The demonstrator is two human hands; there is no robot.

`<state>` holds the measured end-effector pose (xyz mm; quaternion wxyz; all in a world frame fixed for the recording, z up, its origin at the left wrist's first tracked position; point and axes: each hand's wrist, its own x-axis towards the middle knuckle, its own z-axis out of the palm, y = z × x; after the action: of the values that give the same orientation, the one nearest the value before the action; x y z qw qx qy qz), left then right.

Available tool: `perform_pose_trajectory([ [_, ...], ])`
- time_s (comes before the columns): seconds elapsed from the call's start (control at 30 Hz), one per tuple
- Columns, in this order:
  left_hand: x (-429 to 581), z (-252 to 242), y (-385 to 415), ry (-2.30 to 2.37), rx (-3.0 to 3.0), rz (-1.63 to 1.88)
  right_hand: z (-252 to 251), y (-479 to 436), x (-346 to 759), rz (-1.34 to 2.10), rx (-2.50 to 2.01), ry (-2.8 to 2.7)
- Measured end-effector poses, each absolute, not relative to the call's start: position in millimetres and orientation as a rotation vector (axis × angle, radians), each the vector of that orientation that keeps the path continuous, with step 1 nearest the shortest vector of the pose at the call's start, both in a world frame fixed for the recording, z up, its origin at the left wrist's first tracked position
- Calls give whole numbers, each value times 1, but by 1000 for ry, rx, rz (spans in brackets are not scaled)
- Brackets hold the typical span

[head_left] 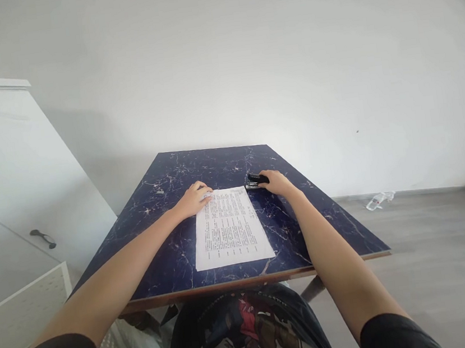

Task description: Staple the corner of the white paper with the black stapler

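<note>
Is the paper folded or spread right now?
Spread: the paper lies flat on the dark blue table, printed side up, no fold visible.

One black stapler (252, 180), one stack of white printed paper (231, 228), one dark-blue marbled bench (214, 162), one white cabinet (5, 151), one dark curved handle (43, 239), one clear plastic item (379, 200)

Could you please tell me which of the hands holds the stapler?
The right hand grips the black stapler; the left hand touches the paper instead.
</note>
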<state>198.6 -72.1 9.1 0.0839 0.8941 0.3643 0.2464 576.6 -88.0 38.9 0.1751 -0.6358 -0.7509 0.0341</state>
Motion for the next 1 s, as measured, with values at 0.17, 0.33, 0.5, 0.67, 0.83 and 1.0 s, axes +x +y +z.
perform_pose_trajectory([
  [0.17, 196, 23, -78, 964, 2749, 605, 39, -89, 571, 25, -2011, -1861],
  [0.33, 195, 24, -79, 893, 2784, 475, 39, -89, 564, 33, -1957, -1639],
  [0.5, 196, 20, -80, 878, 2747, 458, 40, -93, 541, 75, -1736, -1620],
  [0.67, 200, 17, -80, 874, 2662, 562, 44, -103, 505, 161, -1543, -1850],
  [0.83, 200, 17, -76, 1021, 2556, 816, 41, -111, 474, 207, -1450, -2104],
  [1.0, 195, 14, -69, 1108, 2512, 870, 34, -108, 454, 201, -1431, -2208],
])
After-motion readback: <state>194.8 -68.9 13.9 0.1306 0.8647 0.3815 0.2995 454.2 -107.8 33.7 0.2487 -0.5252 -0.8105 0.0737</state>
